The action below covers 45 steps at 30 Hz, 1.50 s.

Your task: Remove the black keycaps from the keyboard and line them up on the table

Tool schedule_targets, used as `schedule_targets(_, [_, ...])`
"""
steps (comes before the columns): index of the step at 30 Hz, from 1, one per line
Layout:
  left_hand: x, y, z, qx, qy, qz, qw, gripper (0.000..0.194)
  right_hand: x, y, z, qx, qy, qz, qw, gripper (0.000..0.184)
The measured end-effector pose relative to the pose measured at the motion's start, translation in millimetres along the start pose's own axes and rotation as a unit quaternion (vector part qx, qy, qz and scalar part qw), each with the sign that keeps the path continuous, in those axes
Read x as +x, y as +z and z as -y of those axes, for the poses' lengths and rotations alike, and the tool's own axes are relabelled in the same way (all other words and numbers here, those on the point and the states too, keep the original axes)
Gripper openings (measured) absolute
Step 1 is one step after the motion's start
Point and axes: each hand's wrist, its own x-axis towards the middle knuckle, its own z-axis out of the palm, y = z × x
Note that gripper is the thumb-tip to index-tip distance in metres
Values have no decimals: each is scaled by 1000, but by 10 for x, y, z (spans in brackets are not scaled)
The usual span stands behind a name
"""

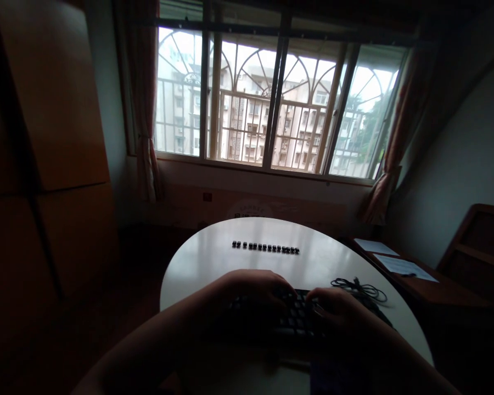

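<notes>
A dark keyboard (298,315) lies on the white round table (201,258), largely in shadow and partly covered by my arms. My left hand (267,285) reaches over its top from the left, with bent fingers at the keys; their undersides are too dark to show a grip. From the right, my right hand (333,302) bends in over the keys, fingers curled close together. A small pale glint shows by its fingers, too dim to name. Beyond the hands, several small black keycaps (267,247) stand in a row.
A coiled black cable (360,288) lies on the table to the right of my right hand. Paper sheets (403,266) rest on a brown wooden surface (456,291) farther right. A barred window (267,109) is ahead, and a wooden cabinet (53,99) stands at left.
</notes>
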Motion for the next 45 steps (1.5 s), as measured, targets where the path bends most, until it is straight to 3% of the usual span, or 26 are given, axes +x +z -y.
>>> schedule_targets(12, [-2, -15, -38, 9, -4, 1, 1000, 52, -3, 27, -28, 4, -12, -6, 1000, 20])
schedule_targets(22, [-8, -45, -95, -6, -12, 5, 1000, 50, -43, -25, 66, -8, -3, -80, 997, 18])
schedule_targets(33, [6, -46, -111, 1, -5, -6, 1000, 49, -87, -60, 104, 1, 46, -58, 997, 13])
schedule_targets(45, [7, -63, -158, -3, -16, -1, 1000, 48, -81, -30, 24, -24, 25, -79, 996, 17])
